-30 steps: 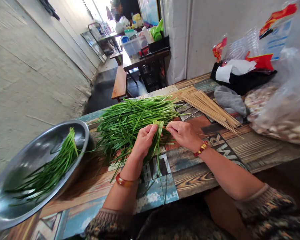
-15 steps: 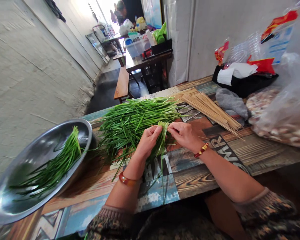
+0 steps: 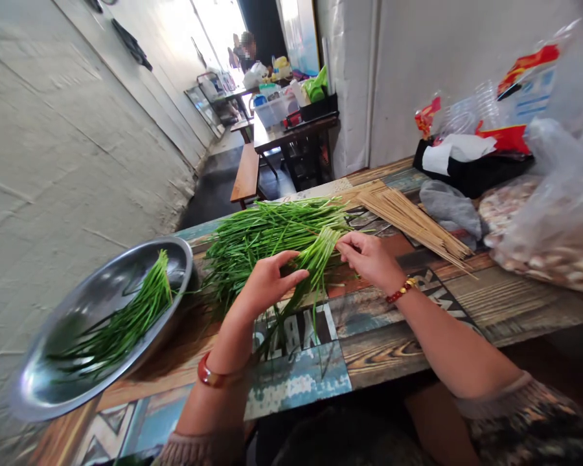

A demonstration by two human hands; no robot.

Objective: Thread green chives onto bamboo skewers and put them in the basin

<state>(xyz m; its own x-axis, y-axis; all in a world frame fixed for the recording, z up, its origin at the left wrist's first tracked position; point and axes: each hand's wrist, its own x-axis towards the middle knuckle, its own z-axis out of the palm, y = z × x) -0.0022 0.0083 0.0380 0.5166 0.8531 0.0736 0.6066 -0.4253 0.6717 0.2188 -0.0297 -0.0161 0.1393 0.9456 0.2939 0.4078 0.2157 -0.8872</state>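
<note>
A small bunch of garlic chives (image 3: 320,251) is held above the table, its pale stem ends up and its leaves hanging toward me. My right hand (image 3: 369,259) pinches at those pale ends; whether a skewer is also between the fingers I cannot tell. To the left of the bunch, my left hand (image 3: 272,281) has thumb and fingers apart, its fingertips close by the leaves. Behind both hands lies a large heap of chives (image 3: 257,230). Another bunch of chives (image 3: 131,310) rests in the steel basin (image 3: 39,382) at left.
Bamboo skewers (image 3: 412,220) lie fanned out right of the heap. A bag of garlic (image 3: 554,246), a crumpled plastic bag (image 3: 449,204) and a black bag (image 3: 471,171) occupy the right side. Beyond the patterned table (image 3: 393,349) stand a bench (image 3: 247,171) and another table.
My left hand has let go of the bunch and moved left, its fingers spreading. My right hand has shifted slightly right with the bunch. The view has tilted a little.
</note>
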